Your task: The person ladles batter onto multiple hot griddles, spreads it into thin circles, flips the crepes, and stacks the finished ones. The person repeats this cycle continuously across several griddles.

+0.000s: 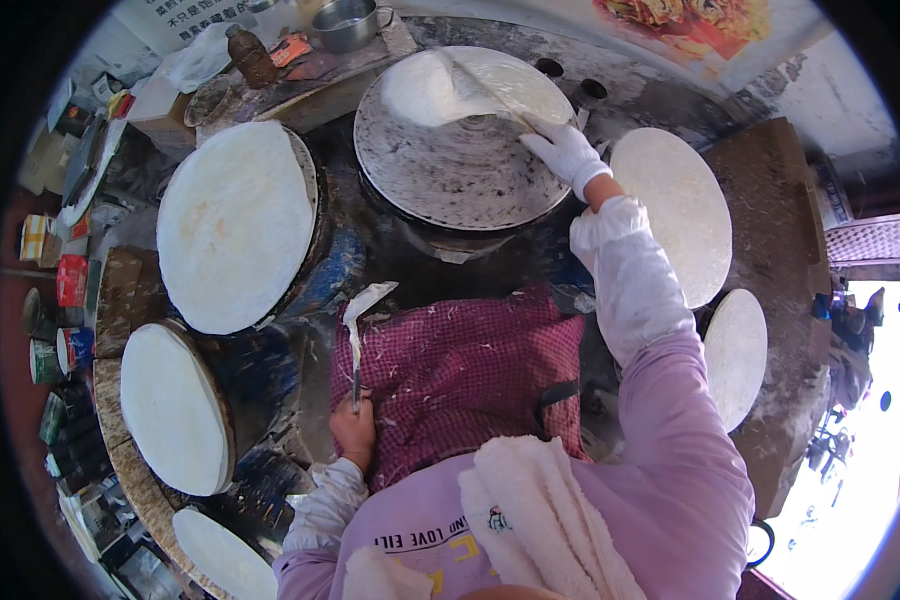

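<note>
My right hand (566,155), in a white knitted glove, grips a long thin spreading stick (487,86) over the far round griddle (457,176). The stick lies across a layer of white batter (427,86) on the griddle's far part; the near part is dark, scorched metal. To the stick's right the layer looks thin and glossy, to its left thicker and whiter. Bare and low over the maroon checked apron (465,360), my left hand (354,427) holds a narrow scraper (354,337) upright. Its upper end is coated with white batter and bends to the right.
Round pale sheets (232,225) cover several griddles around me, including one at right (671,210). Behind the left one, a shelf holds a brown bottle (250,57) and a metal pot (345,24). A brown board (769,247) borders the right side.
</note>
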Demonstrator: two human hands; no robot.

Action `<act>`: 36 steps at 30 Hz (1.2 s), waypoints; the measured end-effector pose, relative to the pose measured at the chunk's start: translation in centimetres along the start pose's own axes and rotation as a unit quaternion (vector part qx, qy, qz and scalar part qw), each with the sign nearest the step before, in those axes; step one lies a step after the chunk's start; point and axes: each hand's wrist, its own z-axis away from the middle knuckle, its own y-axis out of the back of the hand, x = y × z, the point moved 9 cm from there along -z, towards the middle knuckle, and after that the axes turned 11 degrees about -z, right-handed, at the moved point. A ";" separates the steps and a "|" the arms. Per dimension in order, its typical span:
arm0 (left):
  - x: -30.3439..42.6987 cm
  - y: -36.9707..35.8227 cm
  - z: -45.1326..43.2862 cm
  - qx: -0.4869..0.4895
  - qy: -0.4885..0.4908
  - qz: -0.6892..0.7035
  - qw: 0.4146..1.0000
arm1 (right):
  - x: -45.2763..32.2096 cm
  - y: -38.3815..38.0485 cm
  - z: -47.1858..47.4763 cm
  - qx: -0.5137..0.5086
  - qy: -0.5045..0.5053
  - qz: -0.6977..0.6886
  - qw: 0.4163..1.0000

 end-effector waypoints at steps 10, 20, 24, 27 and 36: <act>0.7 0.6 0.5 0.014 -0.002 -0.012 1.000 | -4.3 -2.8 7.5 -0.122 0.076 -0.030 0.989; 1.2 0.1 0.2 0.000 0.001 -0.021 1.000 | -4.0 -5.1 -7.2 -0.136 0.059 0.007 0.989; 2.0 0.7 0.3 -0.002 0.016 -0.025 1.000 | -7.6 -7.1 0.0 -0.144 0.147 -0.061 0.977; 2.0 0.8 0.4 -0.005 0.021 -0.019 1.000 | -6.7 -6.6 8.0 -0.189 0.050 -0.062 0.979; 1.0 0.2 0.5 -0.004 0.002 0.000 1.000 | 1.3 -3.7 10.2 -0.079 -0.246 -0.328 0.909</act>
